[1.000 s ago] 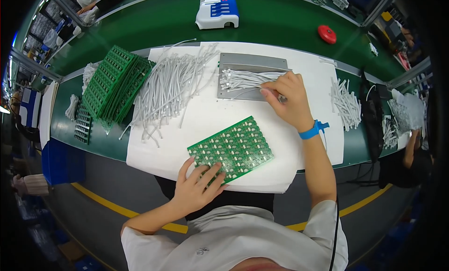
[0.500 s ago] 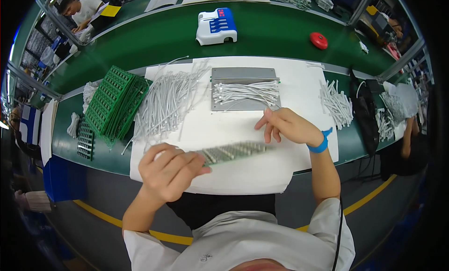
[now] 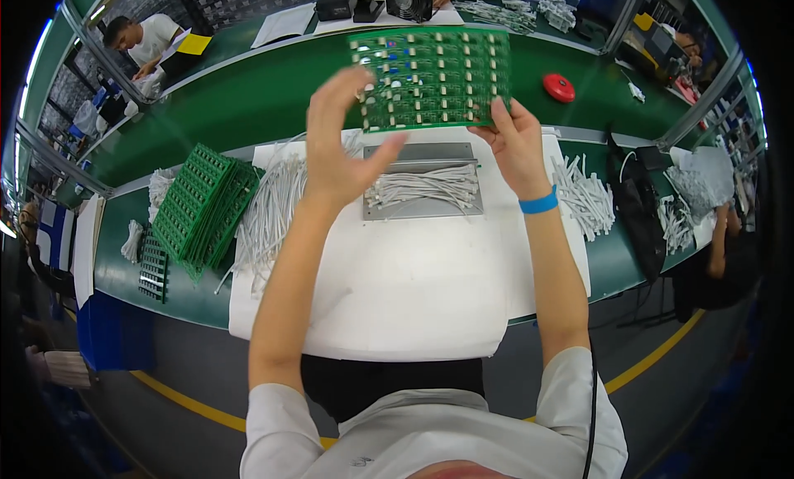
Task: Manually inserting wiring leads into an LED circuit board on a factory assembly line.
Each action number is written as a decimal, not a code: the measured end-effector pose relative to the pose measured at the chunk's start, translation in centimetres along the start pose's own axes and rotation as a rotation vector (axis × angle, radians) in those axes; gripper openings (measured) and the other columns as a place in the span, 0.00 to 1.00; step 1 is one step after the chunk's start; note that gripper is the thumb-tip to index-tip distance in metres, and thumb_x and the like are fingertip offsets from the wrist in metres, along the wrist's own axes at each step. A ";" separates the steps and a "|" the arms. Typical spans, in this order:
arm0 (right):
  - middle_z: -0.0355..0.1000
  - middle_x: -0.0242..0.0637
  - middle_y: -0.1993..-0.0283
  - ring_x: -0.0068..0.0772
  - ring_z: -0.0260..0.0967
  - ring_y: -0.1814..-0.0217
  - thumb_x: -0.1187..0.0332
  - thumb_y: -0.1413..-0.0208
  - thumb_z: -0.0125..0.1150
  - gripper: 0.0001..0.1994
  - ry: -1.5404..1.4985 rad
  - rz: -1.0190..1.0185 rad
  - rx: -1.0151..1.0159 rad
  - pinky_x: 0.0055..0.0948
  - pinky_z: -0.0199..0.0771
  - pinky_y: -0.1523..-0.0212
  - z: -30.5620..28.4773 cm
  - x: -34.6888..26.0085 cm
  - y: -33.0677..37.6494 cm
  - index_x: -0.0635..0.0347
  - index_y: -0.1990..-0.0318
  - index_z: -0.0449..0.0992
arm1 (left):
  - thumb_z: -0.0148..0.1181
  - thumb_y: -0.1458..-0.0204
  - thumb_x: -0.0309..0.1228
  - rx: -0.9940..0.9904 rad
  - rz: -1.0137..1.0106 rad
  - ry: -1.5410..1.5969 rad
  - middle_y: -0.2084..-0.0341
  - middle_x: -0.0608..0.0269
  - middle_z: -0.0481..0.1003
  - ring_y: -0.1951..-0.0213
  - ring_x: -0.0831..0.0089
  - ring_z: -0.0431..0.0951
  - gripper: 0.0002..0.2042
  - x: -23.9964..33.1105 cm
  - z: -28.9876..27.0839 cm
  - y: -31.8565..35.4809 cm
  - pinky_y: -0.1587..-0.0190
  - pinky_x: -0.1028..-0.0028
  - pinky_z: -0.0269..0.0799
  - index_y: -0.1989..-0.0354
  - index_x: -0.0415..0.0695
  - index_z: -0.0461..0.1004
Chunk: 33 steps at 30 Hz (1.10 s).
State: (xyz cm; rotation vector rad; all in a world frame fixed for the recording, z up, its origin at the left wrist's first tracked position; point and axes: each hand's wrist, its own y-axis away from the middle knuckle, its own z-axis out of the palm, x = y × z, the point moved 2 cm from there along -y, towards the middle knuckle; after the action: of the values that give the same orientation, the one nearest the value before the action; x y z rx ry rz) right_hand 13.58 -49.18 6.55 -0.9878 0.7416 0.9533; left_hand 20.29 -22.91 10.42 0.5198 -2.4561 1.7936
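A green circuit board panel [image 3: 430,78] with rows of small white connectors is held up, its face toward me, over the far part of the bench. My right hand [image 3: 517,144] pinches its lower right corner between thumb and fingers. At the panel's left edge, my left hand [image 3: 339,144] has its thumb spread wide from the fingers; the fingertips are blurred and may touch the edge. Below the panel, a grey metal fixture [image 3: 422,208] carries a bundle of white cables [image 3: 426,185]. The white-and-blue device behind the panel is mostly hidden.
Stacked green panels [image 3: 194,202] lean at the left, beside a pile of white cables [image 3: 277,198]. More short cables [image 3: 583,198] lie to the right. A red round object [image 3: 558,88] sits on the far green surface. White sheeting [image 3: 405,289] covers the bench before me.
The panel has risen from low over the sheeting, where my left hand held it nearly edge-on. My right hand now grips its corner, and my left hand's grip has opened.
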 end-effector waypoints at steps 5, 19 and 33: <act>0.81 0.39 0.52 0.27 0.80 0.53 0.65 0.29 0.60 0.14 0.095 -0.009 0.114 0.30 0.84 0.49 -1.8 5.1 1.8 0.69 0.48 0.76 | 0.80 0.51 0.37 -0.194 -0.808 0.570 0.50 0.53 0.78 0.49 0.68 0.78 0.36 -4.6 3.3 -1.3 0.45 0.67 0.75 0.36 0.37 0.68; 0.82 0.31 0.63 0.19 0.73 0.60 0.66 0.38 0.72 0.11 0.525 0.005 0.012 0.23 0.74 0.56 -3.0 5.4 2.5 0.67 0.57 0.85 | 0.73 0.44 0.28 -0.373 -0.799 0.604 0.71 0.66 0.81 0.70 0.83 0.78 0.10 -5.4 2.5 -0.1 0.65 0.79 0.75 0.61 0.39 0.78; 0.82 0.31 0.64 0.19 0.72 0.61 0.66 0.38 0.72 0.11 0.616 0.023 0.003 0.24 0.73 0.56 -3.6 5.1 2.5 0.67 0.59 0.84 | 0.74 0.45 0.29 -0.420 -0.749 0.579 0.73 0.68 0.81 0.71 0.84 0.76 0.09 -5.7 2.8 0.3 0.67 0.80 0.70 0.63 0.39 0.80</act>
State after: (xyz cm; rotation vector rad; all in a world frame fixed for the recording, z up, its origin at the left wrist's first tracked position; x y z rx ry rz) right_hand 13.02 -50.26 -0.06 -1.2895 1.2658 0.6621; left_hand 25.98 -24.08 7.89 0.6438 -1.7998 0.9287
